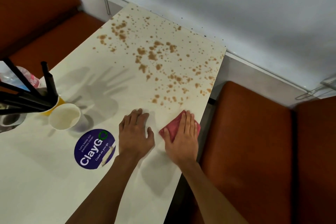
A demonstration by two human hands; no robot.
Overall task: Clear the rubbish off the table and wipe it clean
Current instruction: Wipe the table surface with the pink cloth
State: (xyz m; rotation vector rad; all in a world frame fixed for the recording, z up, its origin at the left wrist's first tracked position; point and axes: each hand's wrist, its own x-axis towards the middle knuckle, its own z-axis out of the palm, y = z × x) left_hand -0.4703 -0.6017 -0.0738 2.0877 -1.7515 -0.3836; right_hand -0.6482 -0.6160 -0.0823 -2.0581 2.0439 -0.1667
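Most brown splatter stains [154, 56] unwiped on far half of white bench [54, 178]; right hand [183, 132], fingers straight, presses pink cloth [171, 127] near right edge; left hand [136, 132] flat beside it; white paper cup [64, 116], yellow straw cup [57, 103] uncleared

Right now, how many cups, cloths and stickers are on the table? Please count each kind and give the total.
Cups: 2, a white cup and a yellow cup
Cloths: 1, a pink cloth
Stickers: 1, a round purple sticker
Total: 4
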